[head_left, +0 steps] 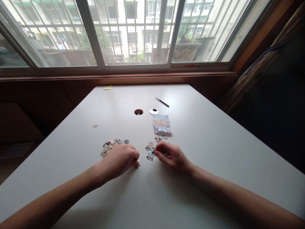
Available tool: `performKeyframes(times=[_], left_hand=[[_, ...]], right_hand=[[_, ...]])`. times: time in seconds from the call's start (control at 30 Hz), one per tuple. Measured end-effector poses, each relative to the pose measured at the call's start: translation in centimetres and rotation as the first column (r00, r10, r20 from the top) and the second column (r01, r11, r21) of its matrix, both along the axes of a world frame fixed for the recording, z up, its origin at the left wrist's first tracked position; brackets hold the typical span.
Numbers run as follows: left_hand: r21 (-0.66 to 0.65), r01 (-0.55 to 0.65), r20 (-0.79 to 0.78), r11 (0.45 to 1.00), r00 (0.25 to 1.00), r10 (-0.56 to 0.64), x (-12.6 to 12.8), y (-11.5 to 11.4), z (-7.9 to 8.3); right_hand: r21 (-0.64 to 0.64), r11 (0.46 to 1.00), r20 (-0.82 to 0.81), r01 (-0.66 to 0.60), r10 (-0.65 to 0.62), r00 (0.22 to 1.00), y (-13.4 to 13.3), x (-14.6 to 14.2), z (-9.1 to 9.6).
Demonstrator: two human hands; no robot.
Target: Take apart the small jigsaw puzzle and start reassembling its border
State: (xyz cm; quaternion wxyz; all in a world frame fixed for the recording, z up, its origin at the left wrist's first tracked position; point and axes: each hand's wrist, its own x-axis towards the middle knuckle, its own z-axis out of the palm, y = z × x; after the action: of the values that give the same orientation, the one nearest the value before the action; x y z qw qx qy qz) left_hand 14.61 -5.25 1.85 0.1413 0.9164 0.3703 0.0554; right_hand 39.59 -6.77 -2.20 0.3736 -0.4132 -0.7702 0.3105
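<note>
My left hand (124, 158) is closed in a pinch, with a small jigsaw puzzle piece (137, 166) at its fingertips, low over the table. Behind that hand spreads a pile of jigsaw pieces (111, 144), some showing plain backs and others printed faces. My right hand (172, 156) curls beside a smaller cluster of pieces (150, 148); its thumb and forefinger come together at the cluster's right edge. Whether a piece sits between those fingertips is too small to tell. Part of the cluster is hidden behind the right hand.
On the white table (83, 190), a printed picture sheet (162, 123) lies beyond the cluster. Farther back are a pen (162, 101), a round cable hole (138, 112) and its metal cover (153, 111). A lone piece (95, 126) lies left; yellow tape (107, 87) marks the far edge.
</note>
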Motion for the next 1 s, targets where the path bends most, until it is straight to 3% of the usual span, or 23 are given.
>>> performKeyframes(times=[0.1, 0.2, 0.3, 0.4, 0.47, 0.57, 0.63, 0.7, 0.77, 0.87, 1.0], left_hand=[[0.031, 0.028, 0.059, 0.999, 0.998, -0.029, 0.7, -0.5, -0.4], [0.029, -0.057, 0.207, 0.998, 0.977, 0.049, 1.5, -1.1, -0.8], [-0.133, -0.053, 0.42, 0.99, 0.901, 0.104, 2.1, -1.5, -1.0], [-0.227, -0.011, 0.532, 0.974, 0.836, 0.134, 2.1, -1.5, -0.7], [-0.24, -0.02, 0.507, 0.971, 0.85, 0.143, 1.8, -1.2, -0.3], [-0.261, 0.009, 0.324, 0.965, 0.943, 0.079, 1.1, -0.6, -0.1], [-0.227, 0.014, 0.224, 0.974, 0.974, 0.038, 0.8, -0.3, -0.3], [-0.162, -0.005, 0.206, 0.987, 0.978, 0.039, 0.5, 0.0, -0.2], [-0.116, -0.045, 0.23, 0.992, 0.971, 0.071, 0.0, 0.6, 0.5], [-0.105, -0.131, 0.265, 0.986, 0.952, 0.154, -1.5, 1.7, 2.5], [-0.084, -0.199, 0.233, 0.976, 0.949, 0.213, -3.4, 2.8, 4.6]], right_hand=[[0.011, 1.0, 0.004, 0.004, -0.004, 1.0, 0.0, 0.0, 0.0], [0.046, 0.999, -0.013, -0.023, 0.024, 1.0, 0.0, 0.0, 0.0], [0.11, 0.985, -0.021, -0.133, 0.136, 0.99, -0.2, -0.1, -0.2], [0.119, 0.971, -0.015, -0.207, 0.21, 0.978, -0.3, -0.2, -0.3], [0.092, 0.983, -0.029, -0.161, 0.164, 0.986, -0.2, 0.0, 0.0], [0.083, 0.987, -0.014, -0.14, 0.142, 0.99, 0.0, 0.6, 1.1], [0.094, 0.948, 0.072, -0.305, 0.299, 0.952, 0.1, 1.1, 1.8], [0.091, 0.874, 0.199, -0.477, 0.454, 0.869, 0.2, 1.6, 2.2], [0.075, 0.819, 0.319, -0.569, 0.521, 0.792, 0.1, 1.9, 2.1], [0.106, 0.826, 0.477, -0.554, 0.446, 0.757, 0.3, 1.9, 1.5], [0.29, 0.865, 0.55, -0.41, 0.2, 0.811, 0.3, 1.2, 1.2]])
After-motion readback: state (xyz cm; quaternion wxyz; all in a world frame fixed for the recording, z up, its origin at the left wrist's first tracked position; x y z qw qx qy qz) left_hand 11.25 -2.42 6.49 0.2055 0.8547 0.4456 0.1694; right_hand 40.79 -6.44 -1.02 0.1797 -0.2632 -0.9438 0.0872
